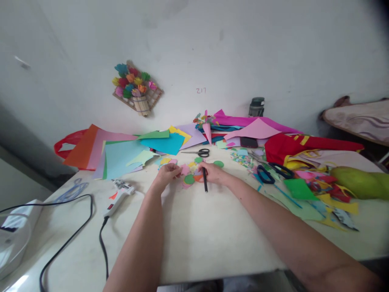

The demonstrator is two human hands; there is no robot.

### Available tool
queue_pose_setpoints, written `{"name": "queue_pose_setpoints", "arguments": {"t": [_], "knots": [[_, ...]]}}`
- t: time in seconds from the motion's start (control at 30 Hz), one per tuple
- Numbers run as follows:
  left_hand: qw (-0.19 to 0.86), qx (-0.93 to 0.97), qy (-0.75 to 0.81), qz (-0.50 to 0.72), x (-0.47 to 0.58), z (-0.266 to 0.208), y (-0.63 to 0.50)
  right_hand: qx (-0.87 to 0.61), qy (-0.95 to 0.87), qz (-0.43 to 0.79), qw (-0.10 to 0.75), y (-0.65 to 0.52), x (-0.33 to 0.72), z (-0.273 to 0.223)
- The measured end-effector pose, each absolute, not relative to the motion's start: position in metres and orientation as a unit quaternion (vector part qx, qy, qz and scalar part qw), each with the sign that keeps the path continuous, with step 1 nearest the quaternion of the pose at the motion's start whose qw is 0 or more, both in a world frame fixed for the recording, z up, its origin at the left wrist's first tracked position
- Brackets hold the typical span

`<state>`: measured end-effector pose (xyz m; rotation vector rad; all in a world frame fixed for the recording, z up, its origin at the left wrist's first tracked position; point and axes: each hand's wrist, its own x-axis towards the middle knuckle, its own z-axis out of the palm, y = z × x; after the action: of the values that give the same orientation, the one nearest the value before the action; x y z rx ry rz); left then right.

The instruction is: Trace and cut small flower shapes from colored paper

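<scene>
My right hand [212,173] is closed round a black pen [205,182], which points down toward the table's front. The fingers of my left hand [168,174] are pinched together at the edge of a pink paper cutout [184,169]. Between and around both hands lie small paper cutouts, among them a green paper circle [189,179] and an orange piece [199,178] partly covered by my right hand. Another green circle [218,164] lies just beyond my right hand. Black-handled scissors [203,153] rest behind the cutouts, apart from both hands.
Coloured paper sheets [121,156] spread along the back left. A glue gun [120,200] and its cord lie at left. On the right are blue-handled scissors [265,174], paper scraps [304,202], a red cloth item [298,146] and a phone [248,142]. A paper bouquet [207,129] stands behind.
</scene>
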<state>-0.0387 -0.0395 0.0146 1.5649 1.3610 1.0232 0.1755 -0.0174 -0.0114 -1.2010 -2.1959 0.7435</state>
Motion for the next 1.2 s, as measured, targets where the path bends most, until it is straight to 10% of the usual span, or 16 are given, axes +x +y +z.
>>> {"name": "queue_pose_setpoints", "arguments": {"t": [0.37,0.63,1.2], "knots": [[0.27,0.598,0.681,0.326,-0.051,0.011,-0.035,-0.401,-0.739,0.343,0.418,-0.006,0.194,-0.001],[-0.015,0.6,0.782,0.17,-0.04,0.029,-0.043,-0.382,-0.83,0.343,0.218,-0.007,0.211,0.006],[0.201,0.723,0.63,0.2,-0.02,0.021,-0.044,-0.449,-0.777,0.262,0.356,-0.006,0.198,-0.002]]}}
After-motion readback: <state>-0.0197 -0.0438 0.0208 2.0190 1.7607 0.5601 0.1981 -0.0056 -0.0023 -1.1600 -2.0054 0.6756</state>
